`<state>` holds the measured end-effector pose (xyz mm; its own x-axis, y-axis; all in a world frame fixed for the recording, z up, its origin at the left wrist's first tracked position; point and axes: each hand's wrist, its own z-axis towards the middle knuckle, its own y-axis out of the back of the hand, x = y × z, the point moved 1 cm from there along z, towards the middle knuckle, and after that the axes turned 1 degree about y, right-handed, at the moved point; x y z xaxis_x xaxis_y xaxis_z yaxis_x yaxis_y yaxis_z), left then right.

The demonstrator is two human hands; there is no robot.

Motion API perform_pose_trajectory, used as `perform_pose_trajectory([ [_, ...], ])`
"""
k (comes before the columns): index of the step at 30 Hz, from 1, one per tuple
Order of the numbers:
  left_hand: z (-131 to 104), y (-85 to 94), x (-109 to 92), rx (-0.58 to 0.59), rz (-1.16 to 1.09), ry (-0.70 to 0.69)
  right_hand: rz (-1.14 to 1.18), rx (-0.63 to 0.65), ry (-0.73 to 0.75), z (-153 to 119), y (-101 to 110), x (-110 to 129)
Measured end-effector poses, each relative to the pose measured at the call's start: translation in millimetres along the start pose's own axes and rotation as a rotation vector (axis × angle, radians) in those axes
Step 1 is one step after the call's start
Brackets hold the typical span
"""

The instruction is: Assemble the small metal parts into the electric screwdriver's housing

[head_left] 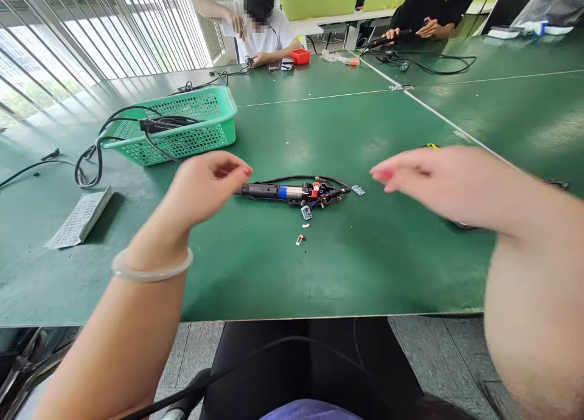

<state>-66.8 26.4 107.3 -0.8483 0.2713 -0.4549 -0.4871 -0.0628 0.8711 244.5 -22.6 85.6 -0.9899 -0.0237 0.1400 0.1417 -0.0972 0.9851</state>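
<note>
On the green table (255,274) lies a slim device (292,192), dark at its left, with a blue band, a silver section and exposed wiring with a red part at its right. My left hand (207,186) is beside the device's left end, above the table, thumb and fingertips together, with nothing visible in them. Well to the right of the device, my right hand (424,177) hangs in the air, its fingers drawn together and no object showing. Small tags (306,213) (358,190) lie by the device; a tiny orange-and-white piece (300,239) is nearer me.
A green basket (223,131) with black cables stands at the back left. Left of my arm is a block with writing (82,218). Dark objects sit partly hidden under my right arm. Two people (232,22) (424,13) work across the table, near a red tray (300,56) and cables.
</note>
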Motion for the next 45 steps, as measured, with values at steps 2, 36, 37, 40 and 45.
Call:
perform_pose_trajectory([
  [2, 8.1, -28.9, 1.1, 0.132, 0.019, -0.08, 0.066, 0.177, -0.006, 12.1, -12.1, 13.2],
  [36, 14.8, -124.9, -6.5, 0.41, -0.638, 0.236, 0.603, -0.068, 0.328, 30.8, -98.4, 51.0],
  [37, 14.4, -125.0, -7.1, 0.41, -0.653, 0.241, 0.602, -0.085, 0.339, 31.2, -99.2, 51.4],
  [40, 13.4, -126.6, -7.6, 0.426, -0.719, 0.263, 0.596, -0.118, 0.35, 32.0, -101.8, 53.1],
  [45, 13.0, -129.9, -7.0, 0.446, -0.805, 0.291, 0.612, -0.068, 0.265, 32.8, -104.6, 56.3],
])
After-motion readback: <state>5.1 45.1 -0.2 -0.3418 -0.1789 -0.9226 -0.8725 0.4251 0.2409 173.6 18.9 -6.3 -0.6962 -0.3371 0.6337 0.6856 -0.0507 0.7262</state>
